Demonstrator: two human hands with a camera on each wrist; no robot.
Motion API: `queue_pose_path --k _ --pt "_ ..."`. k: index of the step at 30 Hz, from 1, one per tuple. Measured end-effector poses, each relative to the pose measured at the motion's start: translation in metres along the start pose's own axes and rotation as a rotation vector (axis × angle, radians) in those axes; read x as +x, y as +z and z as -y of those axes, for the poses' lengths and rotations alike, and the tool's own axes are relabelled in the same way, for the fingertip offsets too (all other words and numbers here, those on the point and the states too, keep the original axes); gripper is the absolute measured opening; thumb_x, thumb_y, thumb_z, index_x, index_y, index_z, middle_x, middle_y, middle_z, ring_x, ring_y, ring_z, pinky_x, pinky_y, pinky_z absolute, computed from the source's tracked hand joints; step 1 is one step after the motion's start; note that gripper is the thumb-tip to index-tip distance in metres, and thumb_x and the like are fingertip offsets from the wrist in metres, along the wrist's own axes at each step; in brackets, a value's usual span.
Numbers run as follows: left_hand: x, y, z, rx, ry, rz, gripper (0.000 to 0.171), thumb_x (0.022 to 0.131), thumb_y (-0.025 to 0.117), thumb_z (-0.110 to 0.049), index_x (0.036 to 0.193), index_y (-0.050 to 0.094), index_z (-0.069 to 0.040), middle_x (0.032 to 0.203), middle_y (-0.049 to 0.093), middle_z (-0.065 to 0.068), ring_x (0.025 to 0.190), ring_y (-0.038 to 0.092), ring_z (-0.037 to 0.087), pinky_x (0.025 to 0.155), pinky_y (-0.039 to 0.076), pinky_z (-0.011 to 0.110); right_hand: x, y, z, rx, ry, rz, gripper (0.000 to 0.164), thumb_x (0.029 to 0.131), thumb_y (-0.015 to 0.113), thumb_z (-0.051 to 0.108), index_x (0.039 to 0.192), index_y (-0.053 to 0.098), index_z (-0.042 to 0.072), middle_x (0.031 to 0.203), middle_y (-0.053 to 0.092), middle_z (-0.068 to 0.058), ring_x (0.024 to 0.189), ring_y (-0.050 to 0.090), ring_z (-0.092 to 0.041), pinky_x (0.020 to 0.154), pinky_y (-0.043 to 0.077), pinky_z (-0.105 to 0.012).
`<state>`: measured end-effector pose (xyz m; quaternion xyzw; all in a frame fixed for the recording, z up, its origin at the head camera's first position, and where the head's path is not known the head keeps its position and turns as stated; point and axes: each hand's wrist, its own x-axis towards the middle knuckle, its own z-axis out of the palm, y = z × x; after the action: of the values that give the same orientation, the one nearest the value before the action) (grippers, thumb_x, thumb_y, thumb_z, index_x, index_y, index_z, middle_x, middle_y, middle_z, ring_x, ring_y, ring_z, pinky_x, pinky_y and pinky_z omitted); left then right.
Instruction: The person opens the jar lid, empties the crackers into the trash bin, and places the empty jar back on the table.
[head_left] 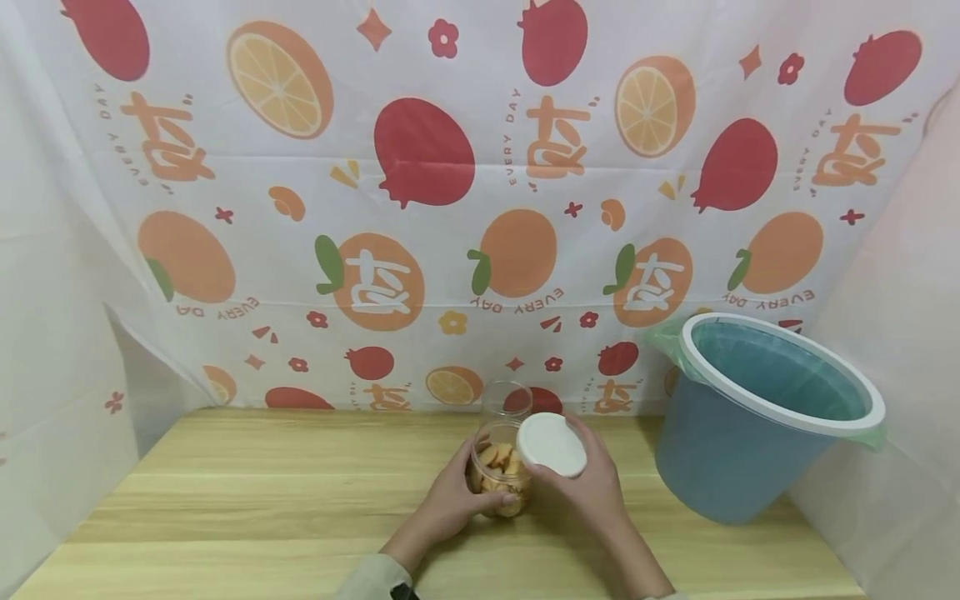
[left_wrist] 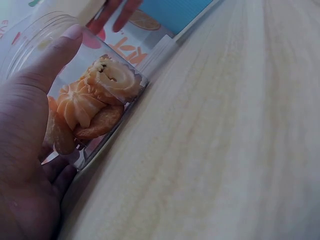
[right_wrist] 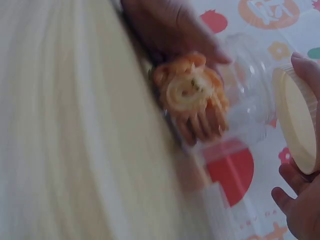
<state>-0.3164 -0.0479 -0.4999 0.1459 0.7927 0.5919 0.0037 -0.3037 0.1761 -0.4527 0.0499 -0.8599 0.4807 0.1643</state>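
Note:
A clear jar [head_left: 481, 437] of cookies stands upright on the table, with no lid on its mouth. My left hand [head_left: 450, 498] grips it from the left, thumb across the front. Through the wall in the left wrist view I see piped cookies [left_wrist: 79, 106], one swirled with dark specks. My right hand [head_left: 598, 483] holds a round white lid [head_left: 552, 445] by its rim, just right of the jar's mouth and apart from it. In the right wrist view the hollow underside of the lid [right_wrist: 292, 120] faces the jar.
Behind the jar stands another clear container [head_left: 507, 398], near the back edge. A blue bin [head_left: 738, 450] with a white rim and a green liner stands on the right. The wooden table [head_left: 285, 500] ends at a fruit-printed cloth [head_left: 450, 250].

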Motion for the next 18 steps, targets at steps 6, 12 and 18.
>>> queue_pose_path --k 6,12,18 --pt "0.000 0.000 0.001 -0.002 -0.002 0.013 0.101 0.077 0.088 -0.036 0.158 0.030 -0.019 0.159 0.041 0.015 0.143 0.044 0.035 0.119 0.031 0.058 -0.010 -0.010 -0.018 -0.015 0.024 -0.026 0.092 0.073 0.090 0.040 0.149 0.046 0.013 0.153 0.049 -0.016 0.134 0.052 -0.042 0.107 0.046 -0.060" --pt "-0.001 0.000 -0.001 -0.011 -0.005 0.022 0.102 0.077 0.088 -0.037 0.159 0.029 -0.019 0.161 0.039 0.013 0.146 0.040 0.036 0.121 0.028 0.060 -0.023 -0.018 -0.034 -0.010 0.064 -0.051 0.090 0.075 0.089 0.036 0.149 0.045 0.012 0.152 0.050 -0.017 0.134 0.052 -0.042 0.107 0.044 -0.060" --pt "-0.002 -0.001 -0.002 -0.013 -0.011 0.017 0.102 0.077 0.088 -0.037 0.159 0.029 -0.020 0.161 0.039 0.013 0.146 0.040 0.036 0.121 0.028 0.060 -0.028 -0.025 -0.049 -0.064 0.028 -0.040 0.095 0.071 0.092 0.037 0.149 0.044 0.011 0.150 0.050 -0.017 0.134 0.052 -0.041 0.107 0.044 -0.061"
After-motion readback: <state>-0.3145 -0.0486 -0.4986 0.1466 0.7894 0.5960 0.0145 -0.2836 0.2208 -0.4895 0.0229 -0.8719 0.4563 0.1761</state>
